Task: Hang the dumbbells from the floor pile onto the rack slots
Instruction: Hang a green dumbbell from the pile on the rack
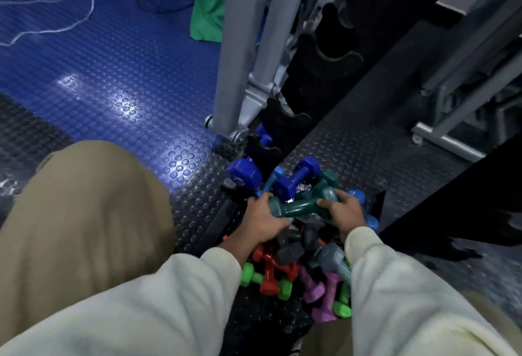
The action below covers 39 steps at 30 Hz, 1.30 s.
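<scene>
Your cream sleeves are reaching over the floor pile; the teal dumbbell is lying across its top, long axis running nine to three o'clock, your left hand gripping its nine o'clock head, right hand clutching the other.

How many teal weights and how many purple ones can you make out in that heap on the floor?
Teal dumbbells: 2, the held one and another behind it
Purple dumbbells: 2, one beside the other
Total: 4

A gym: studded rubber floor, slotted dumbbell rack, coloured dumbbells piled below.
</scene>
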### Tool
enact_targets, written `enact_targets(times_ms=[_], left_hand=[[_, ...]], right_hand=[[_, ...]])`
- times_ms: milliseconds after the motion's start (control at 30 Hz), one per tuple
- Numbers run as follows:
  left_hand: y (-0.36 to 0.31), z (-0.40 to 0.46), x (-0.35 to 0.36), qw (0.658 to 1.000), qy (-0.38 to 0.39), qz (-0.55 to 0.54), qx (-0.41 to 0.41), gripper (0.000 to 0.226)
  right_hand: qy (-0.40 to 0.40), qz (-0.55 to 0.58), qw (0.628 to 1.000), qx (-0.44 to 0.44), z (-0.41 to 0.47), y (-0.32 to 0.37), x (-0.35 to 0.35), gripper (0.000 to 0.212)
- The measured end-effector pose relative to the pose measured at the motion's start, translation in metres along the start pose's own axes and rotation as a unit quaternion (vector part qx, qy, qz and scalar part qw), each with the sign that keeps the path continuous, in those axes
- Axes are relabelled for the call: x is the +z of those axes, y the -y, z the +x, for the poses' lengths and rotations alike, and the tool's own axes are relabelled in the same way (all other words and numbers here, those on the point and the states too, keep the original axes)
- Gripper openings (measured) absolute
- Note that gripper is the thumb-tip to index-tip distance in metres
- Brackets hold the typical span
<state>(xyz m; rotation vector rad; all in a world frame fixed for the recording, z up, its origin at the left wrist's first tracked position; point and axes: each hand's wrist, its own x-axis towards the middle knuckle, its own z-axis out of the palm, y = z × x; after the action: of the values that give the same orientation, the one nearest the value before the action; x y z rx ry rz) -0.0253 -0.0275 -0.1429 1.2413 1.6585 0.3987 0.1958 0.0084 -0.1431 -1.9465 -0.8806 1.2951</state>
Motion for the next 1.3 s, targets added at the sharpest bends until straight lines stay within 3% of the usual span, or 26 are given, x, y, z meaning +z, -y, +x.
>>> enact_targets(times_ms=[100, 233, 367, 533, 733, 833, 933, 1300], left_hand=[[-0.004, -0.020, -0.017, 0.999, -0.026, 0.026, 0.013, 0.092], [-0.007, -0.043, -0.038, 0.997, -0.060, 0.045, 0.035, 0.082], [-0.009, -0.056, -0.061, 0.991, -0.078, 0.082, 0.074, 0.070], [-0.025, -0.060, -0.107, 0.983, -0.091, 0.135, 0.085, 0.066], [-0.042, -0.046, -0.162, 0.981, -0.084, 0.147, 0.090, 0.060], [-0.054, -0.037, -0.187, 0.987, -0.062, 0.121, 0.087, 0.060], [-0.065, -0.028, -0.209, 0.992, -0.036, 0.090, 0.077, 0.071], [-0.110, 0.030, -0.242, 0.989, -0.038, 0.090, 0.114, 0.069]], right_hand=[[0.000, 0.035, 0.999, 0.006, -0.013, -0.010, 0.009, 0.057], [0.000, 0.065, 0.998, -0.018, 0.007, -0.040, 0.018, 0.063], [0.008, 0.116, 0.993, -0.017, -0.073, 0.019, 0.028, 0.053], [0.070, 0.175, 0.982, -0.014, -0.112, 0.053, 0.037, 0.051], [0.113, 0.262, 0.958, -0.021, -0.132, 0.076, 0.055, 0.047], [0.155, 0.282, 0.946, -0.029, -0.138, 0.084, 0.064, 0.064], [0.187, 0.277, 0.941, -0.053, -0.142, 0.092, 0.071, 0.068], [0.128, 0.310, 0.939, -0.078, -0.153, 0.108, 0.110, 0.060]])
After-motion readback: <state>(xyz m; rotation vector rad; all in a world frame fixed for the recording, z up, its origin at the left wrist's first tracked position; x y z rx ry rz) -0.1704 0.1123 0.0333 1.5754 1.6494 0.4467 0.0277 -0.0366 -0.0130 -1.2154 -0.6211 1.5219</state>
